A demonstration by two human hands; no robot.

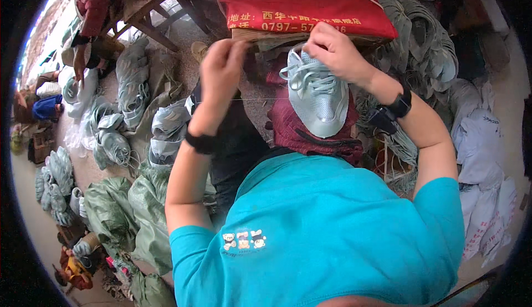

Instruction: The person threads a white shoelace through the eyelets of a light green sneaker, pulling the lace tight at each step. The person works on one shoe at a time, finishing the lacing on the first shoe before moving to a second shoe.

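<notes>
A pale mint-green sneaker [320, 105] rests on dark red cloth [310, 143] in my lap, its toe toward me. Its matching laces [313, 83] are threaded, with a loop loose at the left side. My right hand [335, 52] is over the shoe's upper end, fingers curled in a pinch; whatever they grip is hidden. Up and left of the shoe, apart from it, my left hand [221, 69] is raised and smeared by motion, so its fingers do not show clearly.
A red printed bag [310, 5] covers the surface ahead. Bundles of pale green shoe uppers lie at the right [415, 35] and left [133, 83]. Green sacks [113, 207] slump at the lower left, white sacks [479, 146] at the right. A wooden stool [147, 11] stands at the far left.
</notes>
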